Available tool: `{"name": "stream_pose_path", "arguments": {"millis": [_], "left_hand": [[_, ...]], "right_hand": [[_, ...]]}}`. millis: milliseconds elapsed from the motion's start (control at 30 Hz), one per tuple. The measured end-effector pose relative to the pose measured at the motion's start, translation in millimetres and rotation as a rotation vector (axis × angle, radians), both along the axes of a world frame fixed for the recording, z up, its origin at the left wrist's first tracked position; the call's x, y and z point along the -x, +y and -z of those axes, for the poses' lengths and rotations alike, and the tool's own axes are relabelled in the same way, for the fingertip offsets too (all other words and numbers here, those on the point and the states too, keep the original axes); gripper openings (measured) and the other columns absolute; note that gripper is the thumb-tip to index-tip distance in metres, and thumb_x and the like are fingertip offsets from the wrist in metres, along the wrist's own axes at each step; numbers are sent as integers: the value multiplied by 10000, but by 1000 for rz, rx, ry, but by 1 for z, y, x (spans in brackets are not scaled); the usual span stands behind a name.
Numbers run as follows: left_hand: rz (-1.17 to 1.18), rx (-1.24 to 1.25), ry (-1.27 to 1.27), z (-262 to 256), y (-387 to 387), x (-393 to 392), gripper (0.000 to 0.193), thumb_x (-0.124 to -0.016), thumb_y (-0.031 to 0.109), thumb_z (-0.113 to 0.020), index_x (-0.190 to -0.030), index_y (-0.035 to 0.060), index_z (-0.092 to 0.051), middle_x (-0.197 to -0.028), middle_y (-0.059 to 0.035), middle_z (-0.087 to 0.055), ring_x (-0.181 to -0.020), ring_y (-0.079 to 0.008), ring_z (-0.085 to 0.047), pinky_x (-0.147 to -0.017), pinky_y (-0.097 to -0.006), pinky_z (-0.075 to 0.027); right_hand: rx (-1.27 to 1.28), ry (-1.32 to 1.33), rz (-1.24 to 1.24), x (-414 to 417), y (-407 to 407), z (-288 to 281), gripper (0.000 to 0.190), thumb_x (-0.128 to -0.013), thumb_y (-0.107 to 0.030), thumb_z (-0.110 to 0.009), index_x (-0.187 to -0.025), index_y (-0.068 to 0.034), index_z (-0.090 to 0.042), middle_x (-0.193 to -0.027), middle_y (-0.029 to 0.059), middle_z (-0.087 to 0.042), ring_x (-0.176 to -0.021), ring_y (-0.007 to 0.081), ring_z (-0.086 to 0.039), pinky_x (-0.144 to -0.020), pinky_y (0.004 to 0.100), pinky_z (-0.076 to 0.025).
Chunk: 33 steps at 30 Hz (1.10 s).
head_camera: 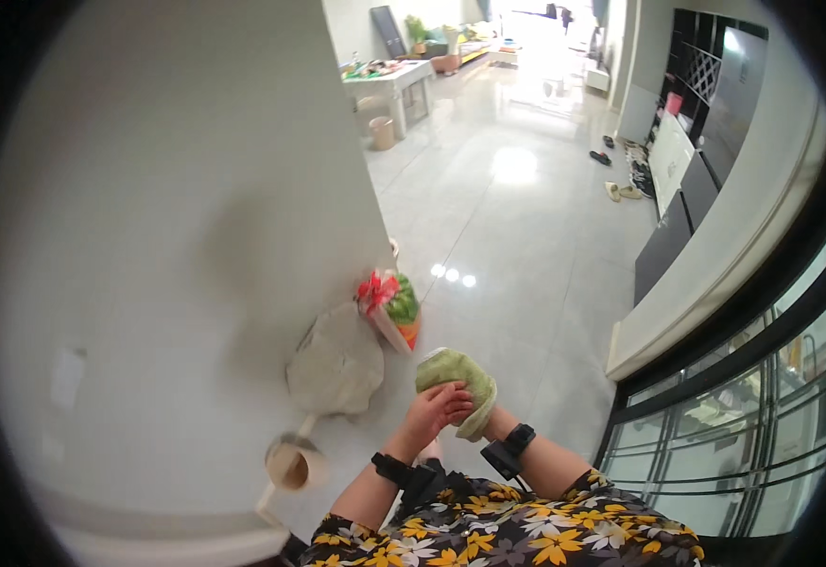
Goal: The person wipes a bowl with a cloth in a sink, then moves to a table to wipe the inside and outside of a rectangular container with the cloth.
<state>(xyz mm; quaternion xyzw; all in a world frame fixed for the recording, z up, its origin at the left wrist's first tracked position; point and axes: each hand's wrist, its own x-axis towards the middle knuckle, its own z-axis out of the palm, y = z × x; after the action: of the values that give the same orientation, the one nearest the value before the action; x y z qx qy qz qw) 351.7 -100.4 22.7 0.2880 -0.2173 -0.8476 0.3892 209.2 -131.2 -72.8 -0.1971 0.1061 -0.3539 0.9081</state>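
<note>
A light green cloth [459, 375] is draped over my right hand and covers it, so its fingers are hidden; only the wrist [499, 424] shows below the cloth. My left hand [443, 405] rests its fingers on the front of the cloth, and I cannot tell whether they grip it. Both wrists wear black straps with small devices. Beyond and to the left of the hands, a pale cloth-like bundle [338, 361] lies against the wall, beside a bag [402, 305] with green and red colours.
A beige bin [294, 464] stands by the wall at lower left. At right is a black-framed glass door [732, 425]. Slippers [622, 191] and shoes lie near a cabinet [672, 159]. A white table [413, 71] with items and another bin [382, 133] stand farther off.
</note>
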Motion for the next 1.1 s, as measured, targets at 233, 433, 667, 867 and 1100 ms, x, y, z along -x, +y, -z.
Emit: {"name": "stream_pose_path", "arguments": {"millis": [233, 433, 667, 867, 1100], "left_hand": [[-137, -122, 31, 36, -173, -1, 436, -907, 347, -546, -1224, 57, -474, -1170, -68, -549, -1092, -210, -527, -911, -381, -444], [89, -314, 101, 16, -304, 66, 423, -933, 384, -472, -1202, 59, -495, -1147, -105, -574, -1065, -247, -563, -927, -410, -453], [-97, -246, -370, 6, -457, 159, 650, -823, 580, -559, -1050, -30, -564, -956, -106, -614, -834, -173, -618, -683, -315, -505], [-200, -118, -383, -4, -572, 213, 639, -891, 549, -455, -1199, -11, -470, -1058, -114, -592, -931, -196, -598, -767, -305, -496], [-403, -156, -629, -69, -702, 269, 710, -894, 550, -433, -1315, -13, -338, -1189, -177, -517, -1024, -225, -560, -848, -312, -469]], "right_hand": [[-94, -126, 206, -10, -125, -55, 343, -965, -254, -366, -1222, -61, -486, -1134, 92, -578, -1015, 220, -571, -859, 384, -492], [-376, 11, 725, 31, -221, -53, 379, -930, -303, -456, -1219, -59, -487, -1204, 99, -550, -1066, 251, -556, -921, 385, -468], [-334, 348, 641, 96, -388, -100, 390, -913, -370, -506, -1199, -105, -489, -1109, 47, -562, -969, 194, -573, -818, 341, -496], [426, 837, 666, 155, -505, -63, 383, -911, -297, -529, -1224, -83, -468, -1159, 52, -539, -1038, 179, -550, -835, 319, -492], [1039, 1255, 656, 189, -674, -40, 458, -946, -359, -421, -1329, -109, -393, -1283, 60, -475, -1188, 219, -434, -1030, 338, -320]]}}
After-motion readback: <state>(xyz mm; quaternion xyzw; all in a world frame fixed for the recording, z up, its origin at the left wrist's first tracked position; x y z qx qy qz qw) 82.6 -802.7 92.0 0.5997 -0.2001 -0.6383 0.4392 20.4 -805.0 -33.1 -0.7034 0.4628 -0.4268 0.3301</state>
